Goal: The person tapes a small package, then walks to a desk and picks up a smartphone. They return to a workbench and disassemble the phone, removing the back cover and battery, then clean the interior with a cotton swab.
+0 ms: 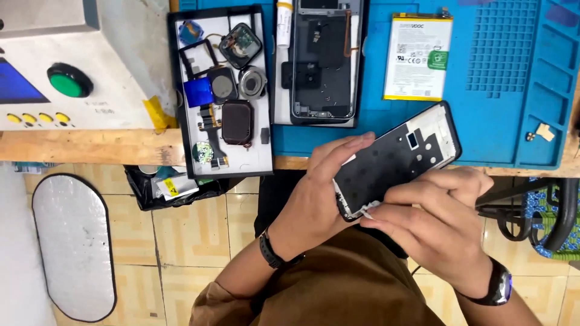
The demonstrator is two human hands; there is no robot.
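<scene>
My left hand (314, 196) grips the lower end of a black phone frame (399, 157), which tilts up to the right over the bench edge. At the frame's bottom corner, my right hand (441, 217) pinches a small white strip (367, 211) between thumb and forefinger. Both wrists wear dark bands. The frame's inner side faces me, showing holes and a camera cut-out.
A blue work mat (507, 90) holds a white and yellow battery (418, 57) and another opened phone body (320, 60). A black-rimmed tray (263, 163) carries several small phone parts. A white box with a green button (69, 81) stands at the left. Tiled floor lies below.
</scene>
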